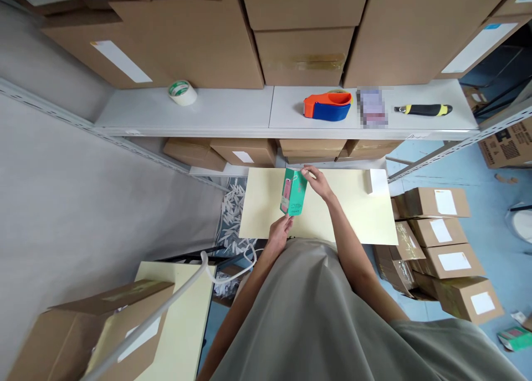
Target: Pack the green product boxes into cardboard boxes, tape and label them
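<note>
A small green box with a pink picture (293, 191) is held over a pale yellow table (353, 214). My left hand (279, 231) grips the box's near end with closed fingers. My right hand (316, 181) pinches its far top corner, where a flap stands slightly raised. Both forearms reach out from my grey shirt.
A white shelf (233, 112) carries a tape roll (182, 92), an orange and blue tape dispenser (328, 105) and a yellow-black utility knife (424, 110). Large cartons stack above. Labelled cartons (440, 242) lie on the floor at right. An open carton (95, 325) sits near left.
</note>
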Demonstrator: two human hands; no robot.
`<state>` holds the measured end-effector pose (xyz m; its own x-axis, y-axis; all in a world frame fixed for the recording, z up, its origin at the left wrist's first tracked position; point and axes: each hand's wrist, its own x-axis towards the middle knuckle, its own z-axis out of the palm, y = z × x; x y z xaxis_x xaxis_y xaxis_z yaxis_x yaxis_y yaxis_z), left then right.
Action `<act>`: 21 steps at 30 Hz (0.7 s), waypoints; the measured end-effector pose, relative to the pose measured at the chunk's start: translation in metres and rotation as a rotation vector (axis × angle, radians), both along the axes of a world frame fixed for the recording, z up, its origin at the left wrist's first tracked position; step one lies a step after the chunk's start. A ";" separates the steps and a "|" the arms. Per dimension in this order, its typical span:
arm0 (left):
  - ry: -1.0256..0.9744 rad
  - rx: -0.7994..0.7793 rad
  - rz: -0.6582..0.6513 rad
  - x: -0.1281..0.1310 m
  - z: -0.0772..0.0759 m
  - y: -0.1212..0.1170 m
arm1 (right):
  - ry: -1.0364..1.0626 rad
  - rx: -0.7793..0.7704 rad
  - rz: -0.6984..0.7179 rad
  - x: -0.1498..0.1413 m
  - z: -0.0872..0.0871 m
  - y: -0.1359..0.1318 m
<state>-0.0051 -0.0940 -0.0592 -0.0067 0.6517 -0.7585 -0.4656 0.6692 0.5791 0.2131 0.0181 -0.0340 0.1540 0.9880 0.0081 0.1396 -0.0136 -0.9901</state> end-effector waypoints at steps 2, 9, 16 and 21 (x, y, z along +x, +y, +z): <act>0.036 0.006 0.006 0.000 0.000 0.001 | 0.005 -0.040 -0.038 -0.006 0.002 -0.002; 0.028 -0.001 0.022 -0.005 0.009 0.010 | 0.016 -0.085 -0.158 -0.010 -0.003 -0.003; -0.080 -0.117 0.107 -0.019 0.019 0.037 | -0.093 0.136 -0.111 -0.008 0.024 -0.027; -0.131 -0.127 0.094 -0.024 0.021 0.059 | -0.284 0.365 0.034 -0.016 0.057 -0.069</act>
<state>-0.0289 -0.0355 -0.0386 0.0413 0.5516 -0.8331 -0.5952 0.6833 0.4229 0.1973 -0.0511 0.0227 0.0633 0.9172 0.3934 0.4004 0.3377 -0.8518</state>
